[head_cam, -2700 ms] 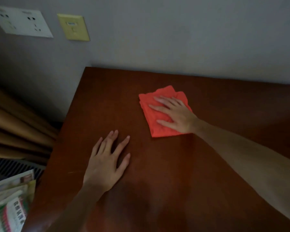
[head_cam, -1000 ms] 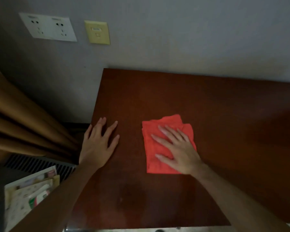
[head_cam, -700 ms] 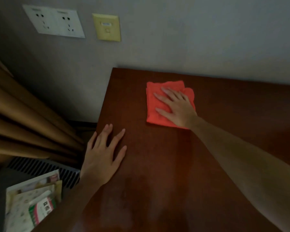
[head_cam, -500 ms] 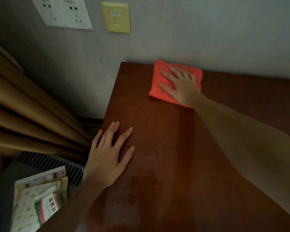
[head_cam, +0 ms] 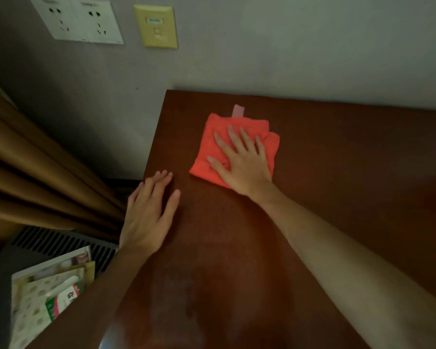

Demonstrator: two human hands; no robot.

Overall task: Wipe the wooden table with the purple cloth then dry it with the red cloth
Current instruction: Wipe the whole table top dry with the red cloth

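Note:
The folded red cloth [head_cam: 209,149] lies flat on the dark wooden table [head_cam: 337,172], a little in from its far left corner. A small pale tag sticks out from the cloth's far edge. My right hand [head_cam: 242,159] presses down on the cloth with the palm flat and the fingers spread. My left hand [head_cam: 149,215] rests flat on the table's left edge, fingers apart, holding nothing. No purple cloth is in view.
A grey wall runs right behind the table, with white sockets [head_cam: 78,20] and a yellow plate [head_cam: 156,26]. Brown curtains [head_cam: 35,172] hang left of the table. Below them are a floor vent [head_cam: 61,245] and some packets [head_cam: 48,298].
My right hand slid the red cloth from the table's far edge by the wall back toward me. The left hand shifted slightly toward the left edge.

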